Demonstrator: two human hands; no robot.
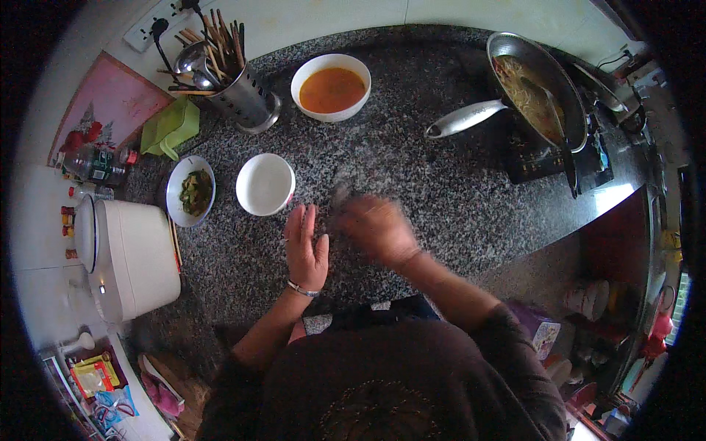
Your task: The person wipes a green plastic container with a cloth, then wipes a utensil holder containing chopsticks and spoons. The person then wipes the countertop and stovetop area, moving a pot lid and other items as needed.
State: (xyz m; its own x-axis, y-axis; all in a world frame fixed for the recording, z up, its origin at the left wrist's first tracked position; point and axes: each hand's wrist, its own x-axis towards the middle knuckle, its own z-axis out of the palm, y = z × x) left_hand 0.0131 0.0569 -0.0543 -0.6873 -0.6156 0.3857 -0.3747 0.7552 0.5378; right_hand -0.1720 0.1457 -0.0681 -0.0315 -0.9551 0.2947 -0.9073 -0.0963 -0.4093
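Note:
My left hand (pixel 306 248) is raised over the granite counter (pixel 441 182), fingers apart from the thumb and holding nothing, just below an empty white bowl (pixel 266 184). To its right my right hand (pixel 378 226) is blurred by motion; whether its fingers hold anything cannot be told. A white bowl of orange-red soup (pixel 332 88) stands farther back. Left of the empty bowl is a white dish of chopped green food (pixel 191 191). At the back right, a steel frying pan (pixel 468 118) holds noodle-like strands in broth, with a dark-handled spatula (pixel 568 165) resting in it.
A perforated steel holder (pixel 245 102) full of chopsticks and ladles stands at the back left, near a green plastic basket (pixel 171 127). A cream-coloured bin-like container (pixel 140 259) is at the left edge. The pan rests over a black cooktop (pixel 529 165) at the right.

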